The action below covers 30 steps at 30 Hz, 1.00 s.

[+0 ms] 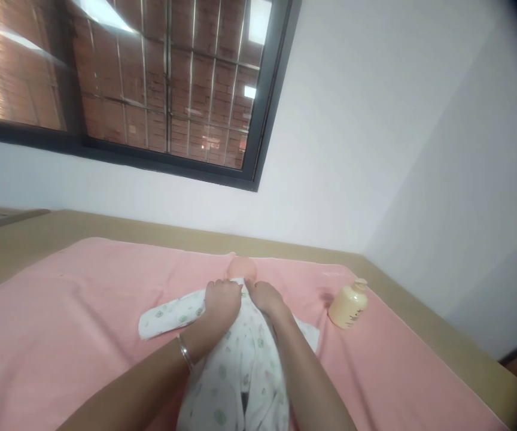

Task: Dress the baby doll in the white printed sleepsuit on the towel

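Note:
A doll's round pinkish head (pixel 242 267) shows at the far end of a white baby romper (pixel 236 359) with small green prints. The romper lies on a pink blanket, its left sleeve stretched out to the side. My left hand (pixel 223 300), a silver bangle on its wrist, has its fingers curled closed on the cloth at the collar. Just across the neckline, my right hand (pixel 265 297) pinches the other side of the collar. The right sleeve is partly hidden behind my right forearm. Doll limbs inside the romper cannot be seen.
The pink blanket (pixel 83 299) is spread with creases over a tan table (pixel 151 228). A cream pump-style bottle (pixel 349 305) stands tilted in view at the right. White walls and a dark-framed barred window (pixel 169 90) rise behind the table.

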### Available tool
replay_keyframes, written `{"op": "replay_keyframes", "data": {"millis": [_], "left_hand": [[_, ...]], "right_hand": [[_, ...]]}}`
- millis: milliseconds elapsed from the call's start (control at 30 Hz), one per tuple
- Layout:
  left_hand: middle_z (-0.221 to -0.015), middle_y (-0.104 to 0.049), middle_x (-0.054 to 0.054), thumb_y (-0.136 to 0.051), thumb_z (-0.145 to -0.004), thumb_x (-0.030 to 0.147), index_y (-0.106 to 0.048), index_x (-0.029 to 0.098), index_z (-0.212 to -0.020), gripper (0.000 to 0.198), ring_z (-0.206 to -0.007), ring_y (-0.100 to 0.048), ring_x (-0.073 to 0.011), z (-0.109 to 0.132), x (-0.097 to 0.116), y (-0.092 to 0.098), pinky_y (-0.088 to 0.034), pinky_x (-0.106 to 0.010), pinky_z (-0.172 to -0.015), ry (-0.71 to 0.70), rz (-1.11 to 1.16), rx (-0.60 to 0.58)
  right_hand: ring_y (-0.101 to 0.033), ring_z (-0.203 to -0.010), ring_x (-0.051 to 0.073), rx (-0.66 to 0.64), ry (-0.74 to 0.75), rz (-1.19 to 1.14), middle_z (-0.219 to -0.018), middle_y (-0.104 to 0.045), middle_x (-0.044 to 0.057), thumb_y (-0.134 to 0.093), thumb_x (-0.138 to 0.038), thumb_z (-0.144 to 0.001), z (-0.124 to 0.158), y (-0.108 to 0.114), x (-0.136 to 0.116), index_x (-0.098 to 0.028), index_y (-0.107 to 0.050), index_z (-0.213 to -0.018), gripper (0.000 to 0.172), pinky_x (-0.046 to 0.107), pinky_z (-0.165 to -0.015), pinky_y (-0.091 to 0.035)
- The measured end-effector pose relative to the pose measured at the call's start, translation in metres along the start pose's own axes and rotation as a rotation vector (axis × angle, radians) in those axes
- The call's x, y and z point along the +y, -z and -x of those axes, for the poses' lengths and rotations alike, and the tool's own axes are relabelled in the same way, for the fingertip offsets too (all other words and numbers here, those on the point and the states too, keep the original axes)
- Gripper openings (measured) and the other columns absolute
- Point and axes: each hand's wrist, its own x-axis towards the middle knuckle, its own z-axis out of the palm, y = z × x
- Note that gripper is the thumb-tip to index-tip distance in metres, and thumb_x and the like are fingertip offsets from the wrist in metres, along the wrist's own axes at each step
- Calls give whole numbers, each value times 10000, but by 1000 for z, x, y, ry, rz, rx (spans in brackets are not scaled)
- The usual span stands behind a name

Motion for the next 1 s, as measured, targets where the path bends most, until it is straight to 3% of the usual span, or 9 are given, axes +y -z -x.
{"op": "replay_keyframes", "data": {"millis": [133, 200, 333, 400, 533, 667, 800, 900, 1000], "left_hand": [[-933, -674, -144, -220, -907, 502, -665, 153, -934, 566, -866, -614, -278, -10, -14, 1, -403, -416, -784, 137, 126, -148], [-926, -678, -137, -223, -895, 532, -662, 164, -936, 575, -845, -623, -275, -12, -20, 2, -415, -411, -765, 174, 166, -215], [-838, -672, -131, -363, -868, 260, -668, 157, -804, 329, -812, -624, -278, -8, -14, 0, -399, -416, -752, 44, 3, -96], [-799, -664, -133, -377, -857, 199, -666, 151, -776, 304, -792, -624, -263, -6, -7, -3, -399, -395, -746, -8, -27, -54], [-866, -668, -166, -293, -914, 412, -671, 128, -853, 477, -830, -622, -266, -10, -8, -7, -419, -368, -727, 69, 59, -49], [-882, -679, -136, -208, -902, 526, -664, 155, -890, 588, -824, -629, -271, -15, -21, -6, -439, -376, -701, 131, 212, -159], [-812, -668, -141, -237, -920, 426, -664, 139, -803, 528, -765, -626, -267, -12, -16, -7, -429, -371, -670, 55, 79, -64], [-786, -657, -155, -264, -923, 330, -664, 127, -777, 472, -751, -619, -250, -10, -7, -10, -417, -365, -685, -17, -16, 6], [-851, -660, -168, -241, -923, 394, -668, 120, -829, 516, -829, -617, -274, -14, -10, -12, -422, -385, -720, 28, 29, -8]], "right_hand": [[-595, -972, 287, 17, 15, 10, -1054, -632, 205, -116, -557, -931, 8, 5, -3, -90, -661, -1021, 723, 359, -800, -432], [-601, -947, 290, 54, 48, 38, -1029, -642, 193, -130, -586, -918, 18, 8, -11, -113, -669, -999, 722, 368, -796, -433], [-602, -938, 306, 75, 85, 59, -1009, -649, 180, -117, -599, -912, 22, 10, -16, -122, -670, -1001, 735, 399, -793, -436], [-595, -962, 314, 39, 43, 43, -1036, -639, 191, -116, -567, -924, 16, 10, -10, -101, -662, -1028, 725, 406, -796, -436], [-595, -987, 283, -41, 8, -21, -1087, -621, 205, -100, -514, -942, 7, 10, -1, -66, -651, -1055, 720, 355, -801, -441], [-594, -976, 292, 15, 41, 4, -1054, -632, 202, -109, -563, -929, 17, 12, -10, -87, -662, -1031, 737, 368, -814, -433], [-594, -970, 303, 72, 37, 54, -1025, -641, 189, -60, -588, -920, 17, 9, -15, -99, -661, -1025, 782, 385, -815, -435], [-587, -1001, 306, 16, -20, 31, -1067, -629, 198, -57, -587, -922, 6, 5, -6, -85, -651, -1054, 789, 378, -818, -438], [-585, -1017, 296, -37, -35, -33, -1107, -615, 199, -64, -584, -923, -1, 4, 1, -73, -642, -1077, 787, 359, -816, -444]]}}
